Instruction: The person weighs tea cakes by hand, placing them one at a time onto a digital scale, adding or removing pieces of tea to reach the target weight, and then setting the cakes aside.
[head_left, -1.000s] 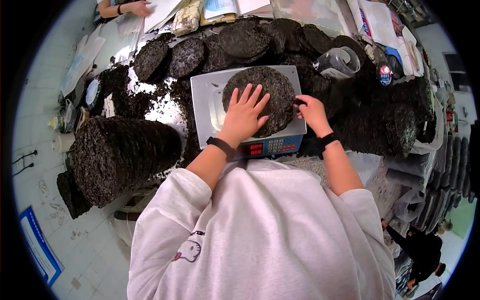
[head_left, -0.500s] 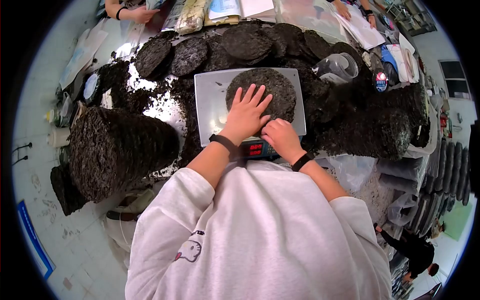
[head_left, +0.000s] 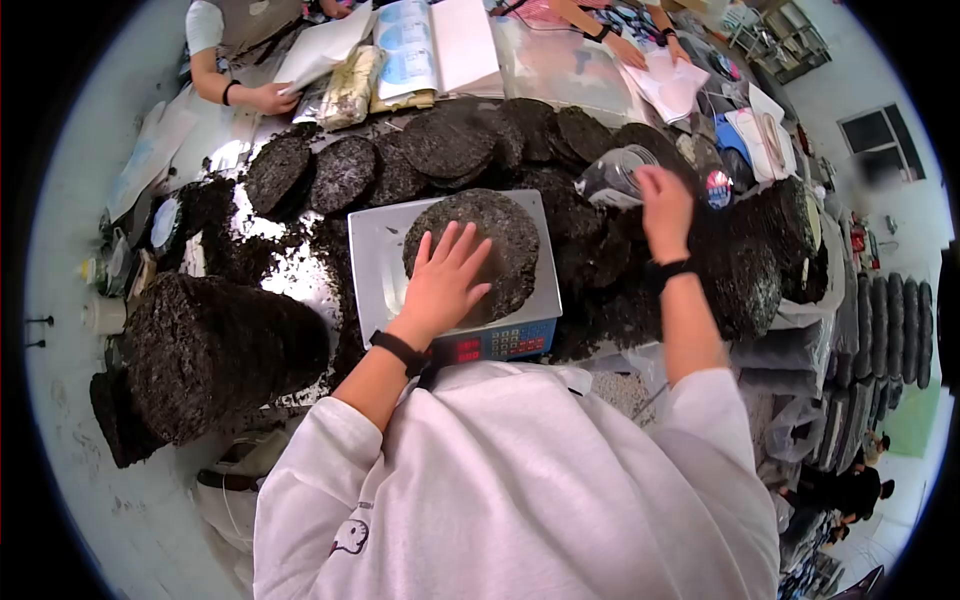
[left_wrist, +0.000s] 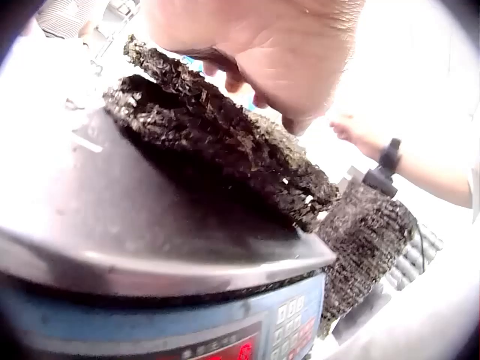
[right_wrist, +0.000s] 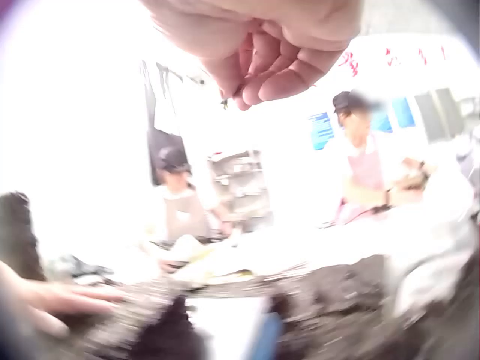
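Note:
My left hand (head_left: 440, 285) lies with fingers spread on a round, dark dried seaweed cake (head_left: 512, 240). Under it is the steel pan of a digital scale (head_left: 372, 270) with a red display. From the side, in the left wrist view, two layers of seaweed cake (left_wrist: 225, 142) show on the pan, with a dark gap between them. My right hand (head_left: 667, 215) is raised to the right of the scale, overlapping a clear plastic jar (head_left: 605, 180) in the head view. Its thumb and fingertips pinch a tiny dark seaweed scrap (right_wrist: 225, 103) in the right wrist view.
A long seaweed stack (head_left: 230, 350) lies on its side at the left, and another stack (head_left: 735, 285) at the right. Several round cakes (head_left: 448, 145) lean in a row behind the scale. Papers (head_left: 465, 50) and other people's hands are across the table.
My right hand went from the cake's right edge to its front edge, then up and right toward the jar. My left hand stays on the cake. The head view has shifted.

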